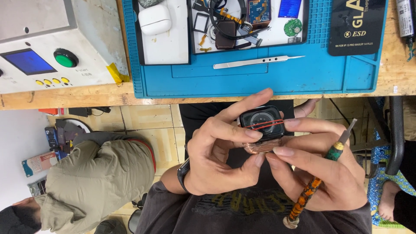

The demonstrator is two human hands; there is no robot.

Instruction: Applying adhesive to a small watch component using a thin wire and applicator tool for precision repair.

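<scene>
A black smartwatch body point(261, 121) lies back side up between my two hands, with thin red bands stretched across it. Beneath it sits a coil of copper-coloured wire point(261, 146). My left hand point(219, 152) pinches the watch from the left, with its forefinger arched over the top. My right hand point(323, 167) holds the watch from the right. A slim tool point(319, 178) with a mottled orange and green handle is tucked in the same hand, its metal tip pointing up to the right.
A blue work mat point(303, 73) on the wooden bench point(65, 97) carries metal tweezers point(256, 62), a white earbud case point(154, 19), trays of small parts and a black box point(356, 27). A grey machine point(52, 43) stands left. Another person point(95, 182) crouches on the floor.
</scene>
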